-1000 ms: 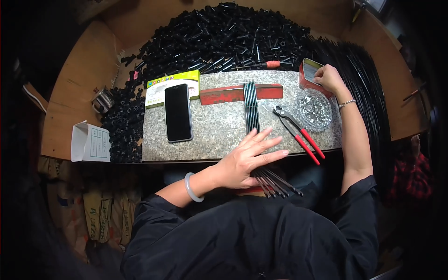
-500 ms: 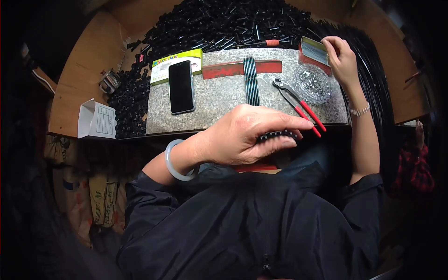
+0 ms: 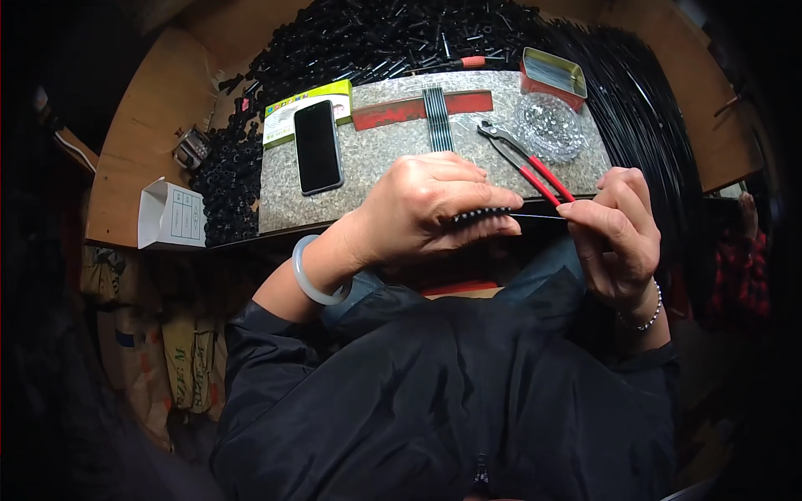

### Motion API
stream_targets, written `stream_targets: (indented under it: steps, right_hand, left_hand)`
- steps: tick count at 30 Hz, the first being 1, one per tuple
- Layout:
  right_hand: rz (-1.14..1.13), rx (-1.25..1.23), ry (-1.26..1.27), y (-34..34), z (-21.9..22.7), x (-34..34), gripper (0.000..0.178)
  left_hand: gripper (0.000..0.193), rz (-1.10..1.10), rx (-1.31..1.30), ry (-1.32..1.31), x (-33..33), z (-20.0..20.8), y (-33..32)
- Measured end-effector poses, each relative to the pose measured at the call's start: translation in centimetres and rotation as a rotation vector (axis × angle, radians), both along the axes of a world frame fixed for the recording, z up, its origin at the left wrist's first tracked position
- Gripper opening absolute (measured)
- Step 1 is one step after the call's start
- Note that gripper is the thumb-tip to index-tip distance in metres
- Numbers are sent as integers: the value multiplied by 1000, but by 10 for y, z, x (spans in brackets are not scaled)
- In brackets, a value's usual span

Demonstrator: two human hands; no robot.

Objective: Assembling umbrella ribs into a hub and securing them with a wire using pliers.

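Observation:
My left hand (image 3: 430, 200) is closed around a row of thin black rods (image 3: 482, 215) with pale ends; most of their length is hidden. Between the thumb and fingertips of my right hand (image 3: 620, 230) is a thin wire (image 3: 539, 217), pointing left with its far end at the pale ends of the rods. I cannot tell whether it enters one. Both hands hover at the front edge of the speckled board (image 3: 288, 204). Just beyond them lie pliers (image 3: 543, 177) with red handles. Similar dark rods (image 3: 438, 121) lie side by side across a red bar (image 3: 384, 115).
A clear bowl of small shiny pieces (image 3: 551, 129) and a red tin of thin wires (image 3: 553, 75) stand at the right. A phone (image 3: 318, 150) leans on a green-and-white box (image 3: 280, 121). Black parts (image 3: 393, 42) are heaped behind, long black rods (image 3: 626, 100) at the right.
My right hand has come from the tin down toward my left hand, bringing the thin wire to the rods. My left hand keeps its hold. The view has shifted slightly.

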State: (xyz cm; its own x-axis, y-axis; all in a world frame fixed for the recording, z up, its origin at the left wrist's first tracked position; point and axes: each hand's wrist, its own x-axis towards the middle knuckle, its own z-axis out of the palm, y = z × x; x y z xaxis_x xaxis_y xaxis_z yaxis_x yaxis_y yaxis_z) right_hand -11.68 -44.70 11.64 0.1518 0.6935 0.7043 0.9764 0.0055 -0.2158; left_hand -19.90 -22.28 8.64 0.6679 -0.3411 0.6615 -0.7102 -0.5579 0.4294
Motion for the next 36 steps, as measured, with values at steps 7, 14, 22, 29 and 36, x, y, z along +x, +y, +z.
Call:
stream_targets:
  steps: [7,14,22,29,36]
  right_hand:
    - [-8,22,10,-1,1,1,21]
    - [11,23,27,2,0,3,21]
    - [44,-4,128,6,1,4,20]
    - [-1,20,-171,17,7,3,20]
    - [14,-26,-160,19,7,8,21]
  left_hand:
    - [24,-7,4,6,0,0,1]
    - [22,-4,-6,1,1,-1,2]
    - [23,-14,-1,-42,4,-2,0]
    - [24,-16,46,-40,5,-1,2]
    - [24,-14,61,-65,6,-2,1]
